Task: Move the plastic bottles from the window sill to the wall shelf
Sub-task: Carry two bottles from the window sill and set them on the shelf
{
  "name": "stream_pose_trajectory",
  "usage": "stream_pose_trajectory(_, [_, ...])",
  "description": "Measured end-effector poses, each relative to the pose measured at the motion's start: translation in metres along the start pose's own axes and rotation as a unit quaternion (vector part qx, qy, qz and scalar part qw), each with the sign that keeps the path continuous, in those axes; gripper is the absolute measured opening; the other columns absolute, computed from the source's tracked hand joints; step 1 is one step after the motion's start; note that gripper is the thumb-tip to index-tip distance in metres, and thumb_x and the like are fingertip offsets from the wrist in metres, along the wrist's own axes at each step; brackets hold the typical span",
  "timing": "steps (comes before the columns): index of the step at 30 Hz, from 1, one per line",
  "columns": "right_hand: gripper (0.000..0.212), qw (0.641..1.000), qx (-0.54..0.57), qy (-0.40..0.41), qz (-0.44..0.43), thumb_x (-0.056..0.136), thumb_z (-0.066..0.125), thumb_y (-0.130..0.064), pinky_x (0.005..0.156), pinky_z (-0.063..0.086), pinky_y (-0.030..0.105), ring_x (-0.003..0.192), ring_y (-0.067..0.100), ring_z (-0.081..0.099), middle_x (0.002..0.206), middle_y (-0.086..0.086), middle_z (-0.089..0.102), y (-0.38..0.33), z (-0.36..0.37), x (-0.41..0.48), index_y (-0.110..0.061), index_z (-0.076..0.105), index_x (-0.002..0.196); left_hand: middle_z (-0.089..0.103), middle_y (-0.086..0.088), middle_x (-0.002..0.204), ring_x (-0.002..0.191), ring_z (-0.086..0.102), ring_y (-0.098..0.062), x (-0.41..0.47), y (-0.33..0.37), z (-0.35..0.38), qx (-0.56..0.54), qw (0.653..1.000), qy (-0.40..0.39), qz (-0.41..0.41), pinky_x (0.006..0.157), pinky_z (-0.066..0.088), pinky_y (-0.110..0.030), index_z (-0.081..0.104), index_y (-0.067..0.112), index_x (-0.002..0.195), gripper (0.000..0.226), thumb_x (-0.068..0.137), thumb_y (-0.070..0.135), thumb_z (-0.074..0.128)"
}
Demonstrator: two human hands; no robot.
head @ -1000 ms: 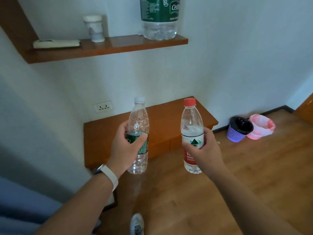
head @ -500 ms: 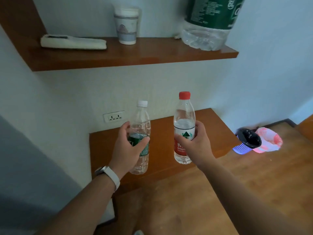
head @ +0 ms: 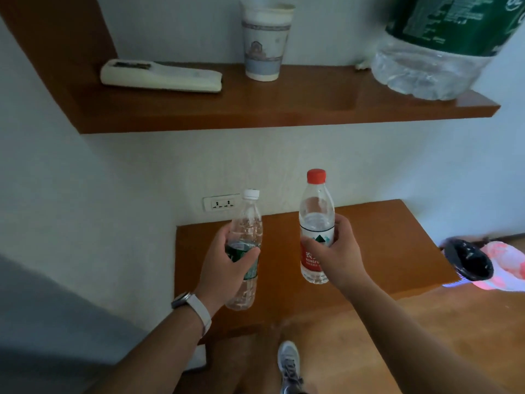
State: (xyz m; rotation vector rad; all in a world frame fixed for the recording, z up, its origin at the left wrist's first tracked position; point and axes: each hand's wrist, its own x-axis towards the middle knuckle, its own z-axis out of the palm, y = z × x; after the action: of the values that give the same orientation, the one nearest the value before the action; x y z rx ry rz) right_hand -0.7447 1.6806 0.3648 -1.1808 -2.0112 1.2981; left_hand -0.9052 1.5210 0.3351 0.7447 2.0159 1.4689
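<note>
My left hand point(head: 225, 267) grips a clear plastic bottle with a white cap and green label point(head: 246, 237), held upright. My right hand point(head: 336, 255) grips a second clear bottle with a red cap and red label point(head: 315, 223), also upright. Both bottles hang in the air over a low wooden ledge point(head: 383, 251), well below the brown wall shelf point(head: 284, 109). The window sill is out of view.
On the wall shelf lie a white remote control point(head: 160, 76), a paper cup point(head: 265, 42) and a big green-labelled water jug point(head: 443, 44) at its right end. A wall socket point(head: 223, 203) sits behind the bottles. Two small bins point(head: 483, 263) stand on the wooden floor at right.
I have stepped closer to the wall; the shelf now looms larger and lower in view. Both hands keep their bottles, held a little higher and nearer the shelf.
</note>
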Motion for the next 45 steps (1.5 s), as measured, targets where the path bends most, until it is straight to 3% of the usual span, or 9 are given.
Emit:
stream_pose_trajectory(5, [0.063, 0.999, 0.018, -0.046, 0.000, 0.081, 0.079, -0.030, 0.067, 0.046, 0.014, 0.087, 0.001, 0.059, 0.106, -0.016, 0.058, 0.014, 0.001, 0.042, -0.024, 0.042, 0.132, 0.056, 0.009, 0.129, 0.116, 0.057, -0.011, 0.026, 0.003, 0.019, 0.016, 0.999, 0.030, -0.019, 0.093, 0.054, -0.037, 0.040, 0.030, 0.141, 0.066, 0.085, 0.035, 0.073])
stream_pose_trajectory(9, [0.063, 0.996, 0.035, -0.079, 0.007, 0.081, 0.078, -0.032, 0.074, 0.050, 0.020, 0.097, 0.007, 0.061, 0.115, -0.008, 0.062, 0.028, -0.003, 0.078, -0.022, 0.046, 0.134, 0.055, 0.008, 0.129, 0.114, 0.057, -0.012, 0.046, 0.010, 0.041, 0.030, 0.996, 0.064, -0.056, 0.091, 0.054, -0.036, 0.038, 0.028, 0.143, 0.069, 0.084, 0.033, 0.075])
stream_pose_trajectory(15, [0.049, 0.991, 0.043, -0.126, 0.000, 0.081, 0.077, -0.037, 0.067, 0.048, 0.016, 0.090, 0.003, 0.065, 0.104, -0.015, 0.066, 0.055, -0.012, 0.135, -0.031, 0.052, 0.122, 0.063, 0.004, 0.110, 0.095, 0.067, -0.013, 0.083, 0.010, 0.075, 0.030, 0.992, 0.096, -0.081, 0.078, 0.059, -0.035, 0.043, 0.020, 0.128, 0.057, 0.082, 0.013, 0.076])
stream_pose_trajectory(21, [0.056, 0.991, 0.026, -0.130, -0.018, 0.079, 0.079, -0.034, 0.066, 0.045, 0.011, 0.090, -0.001, 0.060, 0.105, -0.019, 0.060, 0.076, -0.007, 0.167, -0.032, 0.046, 0.124, 0.062, 0.007, 0.114, 0.099, 0.066, -0.011, 0.117, -0.003, 0.094, 0.062, 0.992, 0.079, -0.077, 0.081, 0.058, -0.029, 0.041, 0.027, 0.127, 0.063, 0.078, 0.020, 0.080])
stream_pose_trajectory(28, [0.063, 0.990, -0.015, -0.135, -0.027, 0.076, 0.081, -0.033, 0.070, 0.047, 0.018, 0.090, 0.010, 0.058, 0.105, -0.013, 0.058, 0.102, 0.010, 0.204, -0.024, 0.046, 0.129, 0.062, 0.000, 0.117, 0.105, 0.065, -0.017, 0.157, -0.032, 0.105, 0.049, 0.993, 0.078, -0.078, 0.087, 0.058, -0.045, 0.043, 0.021, 0.127, 0.064, 0.076, 0.016, 0.081])
stream_pose_trajectory(34, [0.063, 0.988, -0.026, -0.149, -0.012, 0.075, 0.082, -0.032, 0.078, 0.052, 0.028, 0.095, 0.012, 0.062, 0.106, -0.012, 0.062, 0.123, 0.027, 0.230, -0.025, 0.048, 0.128, 0.061, 0.000, 0.125, 0.112, 0.063, -0.019, 0.179, -0.057, 0.110, 0.049, 0.993, 0.063, -0.084, 0.091, 0.057, -0.046, 0.041, 0.020, 0.138, 0.083, 0.069, 0.041, 0.081])
stream_pose_trajectory(39, [0.062, 0.987, -0.014, -0.160, -0.022, 0.074, 0.083, -0.032, 0.084, 0.055, 0.031, 0.096, 0.011, 0.062, 0.107, -0.012, 0.062, 0.131, 0.043, 0.245, -0.027, 0.049, 0.125, 0.063, 0.002, 0.119, 0.106, 0.064, -0.016, 0.196, -0.065, 0.119, 0.074, 0.990, 0.099, -0.069, 0.085, 0.059, -0.042, 0.045, 0.018, 0.134, 0.070, 0.075, 0.030, 0.080])
stream_pose_trajectory(42, [0.062, 0.985, -0.007, -0.170, -0.023, 0.073, 0.084, -0.032, 0.081, 0.055, 0.027, 0.093, 0.008, 0.062, 0.106, -0.013, 0.061, 0.131, 0.051, 0.251, -0.028, 0.047, 0.123, 0.063, 0.006, 0.114, 0.101, 0.066, -0.013, 0.201, -0.068, 0.126, 0.085, 0.987, 0.122, -0.061, 0.081, 0.061, -0.039, 0.045, 0.023, 0.129, 0.072, 0.066, 0.043, 0.076])
stream_pose_trajectory(45, [0.060, 0.984, 0.005, -0.178, -0.025, 0.072, 0.085, -0.032, 0.077, 0.053, 0.022, 0.091, 0.006, 0.063, 0.103, -0.016, 0.061, 0.134, 0.058, 0.256, -0.035, 0.045, 0.117, 0.061, 0.004, 0.114, 0.103, 0.064, -0.014, 0.207, -0.075, 0.129, 0.100, 0.984, 0.136, -0.055, 0.080, 0.061, -0.039, 0.043, 0.026, 0.124, 0.069, 0.066, 0.038, 0.077])
